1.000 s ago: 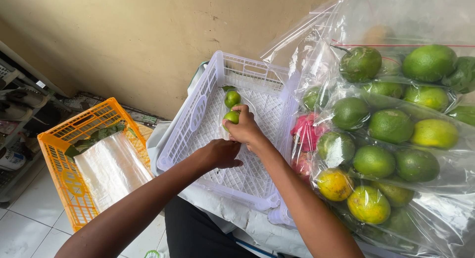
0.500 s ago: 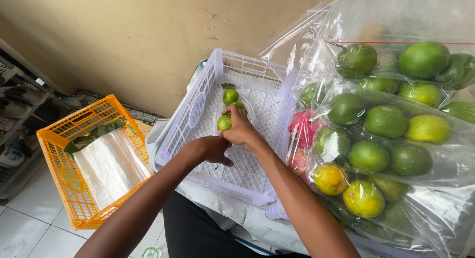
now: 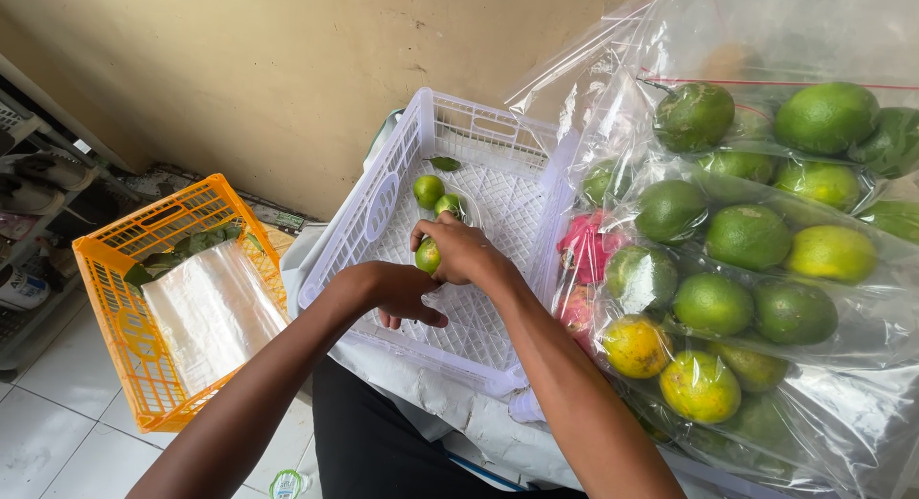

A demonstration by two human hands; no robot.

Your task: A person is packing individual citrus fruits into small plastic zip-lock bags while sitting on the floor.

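A white plastic crate [image 3: 383,207] stands in front of me with two small green limes [image 3: 428,190] and a loose leaf [image 3: 444,163] at its far end. My right hand [image 3: 463,250] grips a third small green lime [image 3: 428,256] low over the crate's mesh floor. My left hand [image 3: 400,293] is curled just below it, fingers bent against the lime's underside and the right hand. Both forearms reach in from the bottom of the view.
Clear plastic bags [image 3: 756,231] of large green and yellow citrus and a pink fruit [image 3: 586,245] lie to the right. An orange crate [image 3: 120,317] holding plastic sheets and leaves stands on the tiled floor at left. A beige wall is behind.
Both hands have drawn back toward me and down into the crate, the right one keeping hold of the lime. The left hand has closed in beneath it.
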